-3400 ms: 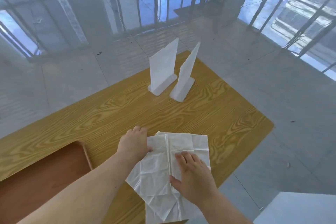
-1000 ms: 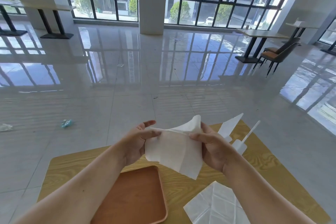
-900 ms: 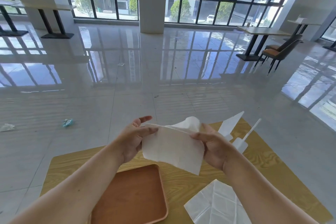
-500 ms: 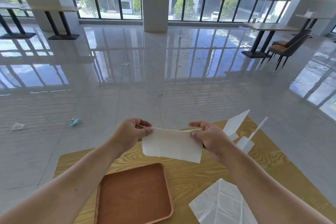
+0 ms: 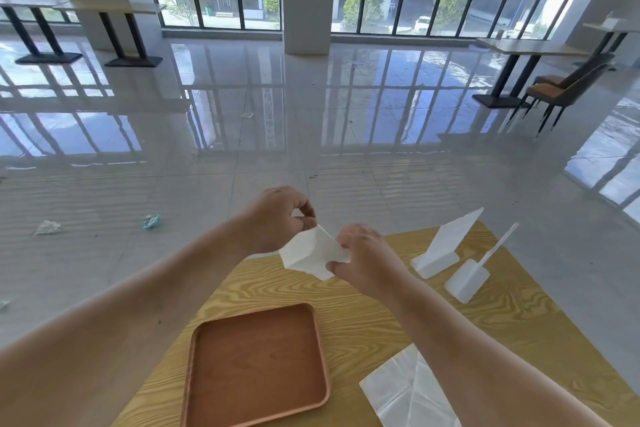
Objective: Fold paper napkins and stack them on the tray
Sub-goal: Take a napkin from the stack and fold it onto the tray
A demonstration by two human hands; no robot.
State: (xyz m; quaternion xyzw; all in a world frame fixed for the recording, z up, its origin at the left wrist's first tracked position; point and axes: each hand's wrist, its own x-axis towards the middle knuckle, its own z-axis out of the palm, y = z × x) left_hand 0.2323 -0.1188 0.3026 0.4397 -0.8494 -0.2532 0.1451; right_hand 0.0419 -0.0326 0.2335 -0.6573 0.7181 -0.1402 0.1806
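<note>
Both my hands hold a small folded white napkin in the air above the far part of the wooden table. My left hand pinches its upper corner. My right hand grips its right edge between thumb and fingers. Below them a brown wooden tray lies on the table with nothing in it. Unfolded white napkins lie flat at the table's near right, partly hidden by my right forearm.
Two white plastic sign stands stand on the table's far right. Beyond the table is glossy tiled floor with scraps of litter. A chair and other tables stand far off by the windows.
The napkin went from lying flat on the table to being held up. My hands have moved closer together and the napkin is folded smaller than half a second ago.
</note>
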